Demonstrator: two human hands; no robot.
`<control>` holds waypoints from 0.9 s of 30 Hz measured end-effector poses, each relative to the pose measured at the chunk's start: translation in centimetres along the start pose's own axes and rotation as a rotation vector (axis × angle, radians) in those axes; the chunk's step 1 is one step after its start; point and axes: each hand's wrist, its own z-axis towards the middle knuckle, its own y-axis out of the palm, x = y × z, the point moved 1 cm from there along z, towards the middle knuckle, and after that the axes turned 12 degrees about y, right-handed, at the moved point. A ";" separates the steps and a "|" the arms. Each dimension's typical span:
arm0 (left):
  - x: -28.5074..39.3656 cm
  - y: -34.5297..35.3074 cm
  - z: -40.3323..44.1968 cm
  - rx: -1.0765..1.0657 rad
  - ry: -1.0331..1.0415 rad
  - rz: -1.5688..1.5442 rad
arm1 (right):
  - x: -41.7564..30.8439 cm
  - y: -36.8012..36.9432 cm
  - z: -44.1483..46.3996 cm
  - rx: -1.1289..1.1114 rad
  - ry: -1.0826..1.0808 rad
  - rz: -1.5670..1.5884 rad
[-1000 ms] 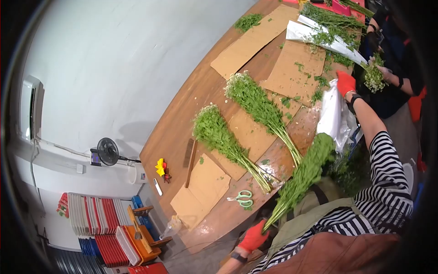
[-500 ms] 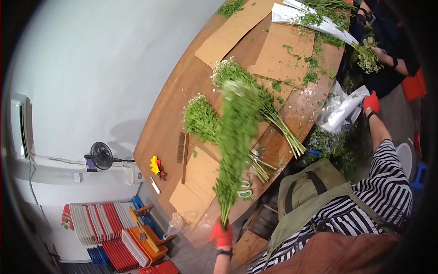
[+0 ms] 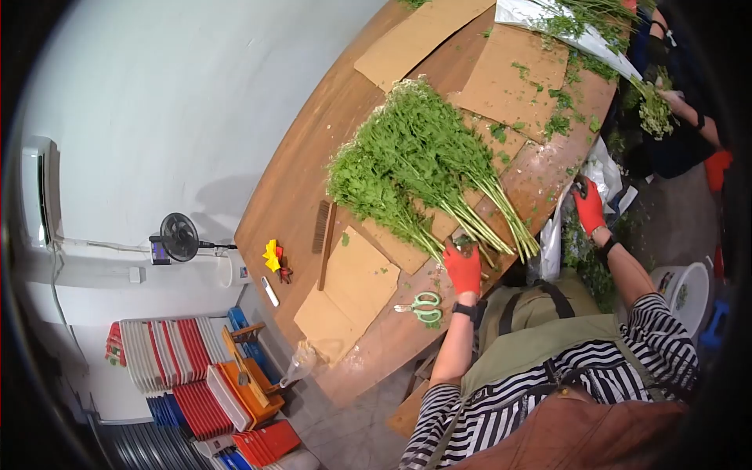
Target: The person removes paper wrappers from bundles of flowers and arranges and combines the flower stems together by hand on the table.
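My left hand (image 3: 462, 268), in a red glove with dark fingertips, is closed around the lower stems of a leafy flower bunch (image 3: 364, 184) lying on the table. Two more bunches lie close by: a middle bunch (image 3: 419, 149), its leaves overlapping the first, and one with bare stems (image 3: 509, 215) at the right. Green-handled scissors (image 3: 427, 307) rest just below my left hand. My right hand (image 3: 590, 207), also red-gloved, is off the table's right edge with fingers curled at a white plastic sleeve (image 3: 551, 243). Its fingertips are partly hidden.
Cardboard sheets (image 3: 348, 282) lie on the wooden table (image 3: 274, 188) with a brush (image 3: 323, 243), a yellow object (image 3: 272, 254) and leaf scraps. Another person's hand (image 3: 677, 102) holds flower stems at the upper right. A white bucket (image 3: 689, 286) stands by my right arm.
My left hand has moved up and right, and the bunch it held upright now lies on the others. The scissors are uncovered. My right hand has moved left and down.
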 end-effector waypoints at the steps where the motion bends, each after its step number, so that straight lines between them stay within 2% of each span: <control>1: 1.1 -1.3 -0.1 0.022 -0.010 0.077 | -0.3 -0.1 -0.7 0.062 -0.014 -0.042; 2: 1.6 -2.5 -0.4 0.038 -0.026 0.155 | -0.4 -0.3 -1.8 0.118 -0.025 -0.088; 6: 0.1 -3.4 -0.6 0.197 -0.081 0.265 | 1.3 1.4 -6.6 -0.075 0.053 -0.194; 8: -0.5 -2.5 0.1 0.156 -0.083 0.257 | 4.0 4.1 -9.0 -0.220 0.034 -0.303; 9: -0.6 -2.0 0.5 0.144 -0.054 0.271 | 3.4 5.0 -10.0 -0.337 0.147 -0.412; 12: -1.3 -0.8 2.0 0.071 -0.065 0.323 | 6.0 9.6 -10.4 -0.516 0.211 -0.609; 14: -1.3 0.6 2.9 0.043 -0.135 0.327 | 8.9 13.0 -9.5 -0.449 0.378 -0.352; 15: -1.6 1.2 3.1 0.010 -0.135 0.337 | 12.3 15.4 -9.2 -0.379 0.352 -0.358; 16: -1.2 1.7 3.5 -0.022 -0.137 0.345 | 13.5 16.7 -8.1 -0.460 0.436 -0.362; 17: -0.2 1.7 3.6 -0.059 -0.139 0.355 | 14.9 18.1 -7.5 -0.421 0.391 -0.281; 19: 0.6 2.4 3.4 -0.125 -0.134 0.401 | 22.1 22.8 -6.0 -0.424 0.330 0.287; 20: 0.4 2.8 3.3 -0.139 -0.128 0.429 | 19.6 21.3 -5.0 -0.328 0.399 0.394; 21: 0.2 3.2 3.1 -0.149 -0.119 0.456 | 22.0 21.0 -3.3 -0.274 0.447 0.224; 22: 0.1 3.5 3.2 -0.153 -0.110 0.482 | 15.1 15.9 -1.4 -0.110 0.627 0.202; 23: 0.0 3.6 3.2 -0.161 -0.103 0.480 | 12.1 12.4 -0.4 0.091 0.556 0.224; 24: 0.0 3.7 3.2 -0.165 -0.104 0.505 | 12.0 10.0 0.8 0.233 0.575 0.319; 25: 0.0 3.9 3.3 -0.168 -0.103 0.528 | 13.5 7.9 1.9 0.262 0.578 0.347; 26: 0.2 4.6 3.2 -0.172 -0.106 0.547 | 11.2 4.9 2.5 0.361 0.503 0.238; 27: 0.6 4.9 3.2 -0.196 -0.122 0.576 | 12.5 4.2 2.6 0.407 0.376 0.060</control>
